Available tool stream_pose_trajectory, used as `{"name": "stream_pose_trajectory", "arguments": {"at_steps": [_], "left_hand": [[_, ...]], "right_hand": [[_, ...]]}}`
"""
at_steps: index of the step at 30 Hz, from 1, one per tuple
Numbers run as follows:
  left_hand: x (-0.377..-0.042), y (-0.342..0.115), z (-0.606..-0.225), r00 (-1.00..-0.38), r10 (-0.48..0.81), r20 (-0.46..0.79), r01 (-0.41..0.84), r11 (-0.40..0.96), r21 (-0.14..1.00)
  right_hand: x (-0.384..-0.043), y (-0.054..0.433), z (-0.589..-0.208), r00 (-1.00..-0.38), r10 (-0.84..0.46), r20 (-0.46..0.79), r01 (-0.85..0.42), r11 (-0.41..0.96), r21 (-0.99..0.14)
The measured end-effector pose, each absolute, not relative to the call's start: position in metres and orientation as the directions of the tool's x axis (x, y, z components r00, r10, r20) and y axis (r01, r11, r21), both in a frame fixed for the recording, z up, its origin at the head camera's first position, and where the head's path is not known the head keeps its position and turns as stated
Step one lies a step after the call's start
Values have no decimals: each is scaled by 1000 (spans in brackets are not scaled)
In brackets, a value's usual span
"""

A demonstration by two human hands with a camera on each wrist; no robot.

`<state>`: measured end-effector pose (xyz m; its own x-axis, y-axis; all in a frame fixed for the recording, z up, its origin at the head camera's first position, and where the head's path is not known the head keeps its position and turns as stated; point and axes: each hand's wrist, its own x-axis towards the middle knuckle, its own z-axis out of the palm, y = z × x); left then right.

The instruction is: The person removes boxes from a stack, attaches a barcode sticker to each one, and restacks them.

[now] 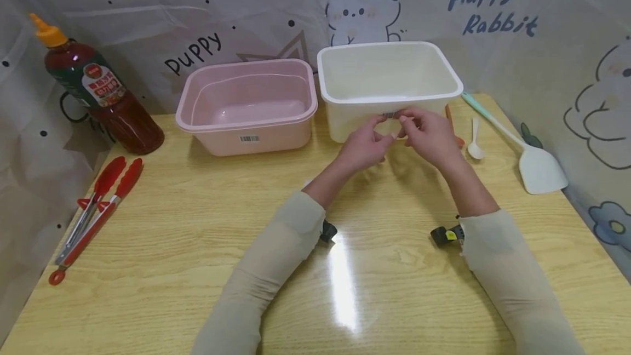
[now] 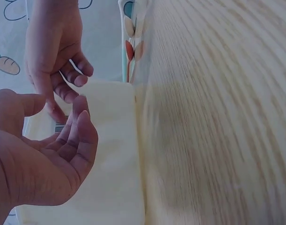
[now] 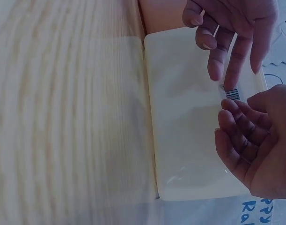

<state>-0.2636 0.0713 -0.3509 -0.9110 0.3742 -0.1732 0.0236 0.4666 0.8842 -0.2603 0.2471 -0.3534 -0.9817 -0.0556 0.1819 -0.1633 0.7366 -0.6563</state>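
Both hands meet at the front wall of a cream-white plastic basin, around a small barcode label near its rim. The left hand has loosely bent fingers, their tips right at the label. Opposite it, the right hand also brings its fingertips to the label's edge, fingers lightly curved. Neither palm contains anything. In the left wrist view the label shows partly behind the left fingers, with the right index finger reaching down to it.
Left of the white basin stands a pink basin. A red sauce bottle and red-handled tongs are at the left. Along the right lie a white spoon, a white turner and a partly hidden red-brown utensil. Printed cloth hangs behind.
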Motion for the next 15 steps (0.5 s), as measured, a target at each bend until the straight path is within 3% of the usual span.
{"name": "stream_pose_trajectory", "arguments": {"at_steps": [8, 15], "left_hand": [[-266, 72, -354, -912, 383, -145, 118, 585, 802], [-267, 72, -346, -910, 400, -108, 161, 581, 798]], "right_hand": [[-262, 249, -356, -978, -115, 176, -198, 789, -582], [-263, 251, -356, -979, -100, 177, -186, 790, -584]]}}
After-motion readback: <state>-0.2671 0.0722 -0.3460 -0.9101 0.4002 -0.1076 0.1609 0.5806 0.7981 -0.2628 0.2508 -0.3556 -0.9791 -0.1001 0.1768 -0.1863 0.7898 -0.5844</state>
